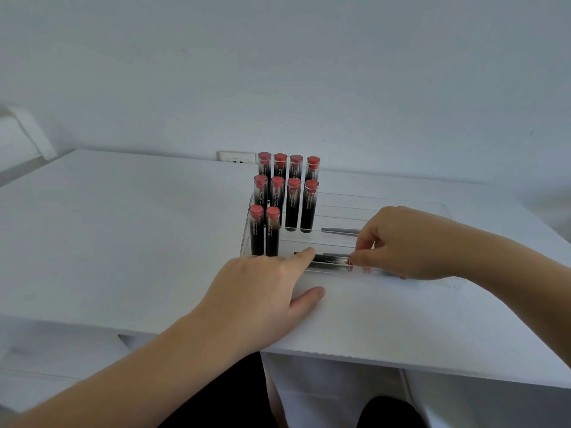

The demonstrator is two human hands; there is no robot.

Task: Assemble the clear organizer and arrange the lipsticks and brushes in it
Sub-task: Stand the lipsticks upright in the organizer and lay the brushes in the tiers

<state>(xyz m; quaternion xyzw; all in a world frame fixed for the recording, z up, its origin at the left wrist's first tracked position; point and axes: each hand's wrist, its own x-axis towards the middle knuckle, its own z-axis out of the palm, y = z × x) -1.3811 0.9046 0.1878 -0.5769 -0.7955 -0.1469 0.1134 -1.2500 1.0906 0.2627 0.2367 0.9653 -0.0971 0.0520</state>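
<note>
- Head view: your left hand (262, 279) lies flat on the white table (123, 230), fingers straight and relaxed, its index fingertip touching the near-left end of a lying lipstick (330, 260).
- Your right hand (404, 242) curls its fingers round the right end of that same lipstick, pinching it at the red tip.
- The lipstick lies between your 2 hands, in the front row of the clear organizer (401, 208).
- It is a black tube with small white lettering and a clear cap over the red end.
- Its long axis runs left to right, the red end pointing to your right.
- 10 more lipsticks (287, 196) stand upright in the organizer's left part, beyond your left hand: 4 in the back row, 4 in the middle row, 2 in front. Each shows a black body and a red top.
- A thin grey brush handle (340, 231) lies crosswise in the middle row, partly hidden by your right hand.
- A wall socket (238, 157) sits behind the organizer.
</note>
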